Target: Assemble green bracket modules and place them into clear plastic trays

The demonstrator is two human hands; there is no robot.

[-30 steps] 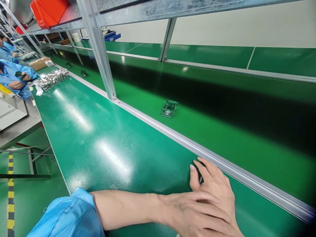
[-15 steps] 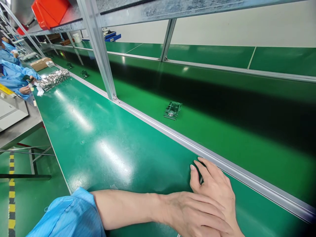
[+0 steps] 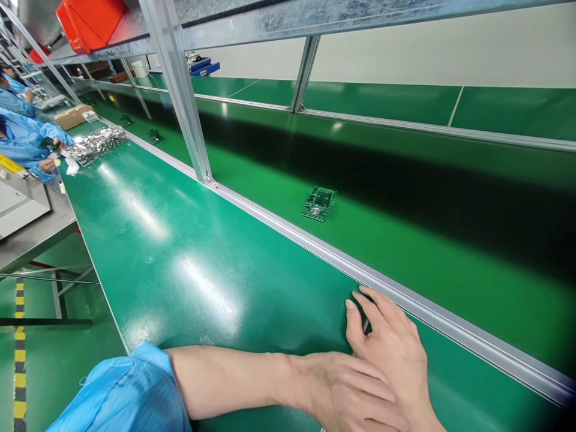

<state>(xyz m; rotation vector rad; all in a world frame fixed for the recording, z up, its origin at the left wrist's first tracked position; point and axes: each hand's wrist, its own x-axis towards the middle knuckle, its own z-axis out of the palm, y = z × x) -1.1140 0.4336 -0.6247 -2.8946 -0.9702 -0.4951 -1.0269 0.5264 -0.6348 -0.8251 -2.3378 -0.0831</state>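
Note:
My right hand (image 3: 391, 345) lies flat on the green worktable (image 3: 189, 264), fingers stretched toward the aluminium rail (image 3: 450, 330) and holding nothing. Across the back of it rests my left hand (image 3: 355, 390), fingers extended and also holding nothing, with its bare forearm running out of a blue sleeve (image 3: 126, 396). Beyond the rail, a small green circuit board (image 3: 319, 204) lies on the conveyor belt (image 3: 405, 240), well out of reach of both hands.
A slanted aluminium post (image 3: 180, 96) rises from the rail. A pile of shiny metal parts (image 3: 96, 144) and a cardboard box (image 3: 72, 115) sit far left, near co-workers in blue coats (image 3: 22, 144). More boards (image 3: 153, 135) lie further up the belt. Red bins (image 3: 90, 21) sit overhead.
The circuit board has travelled a little to the right along the belt. My hands stay in place, the left one sliding slightly lower over the right.

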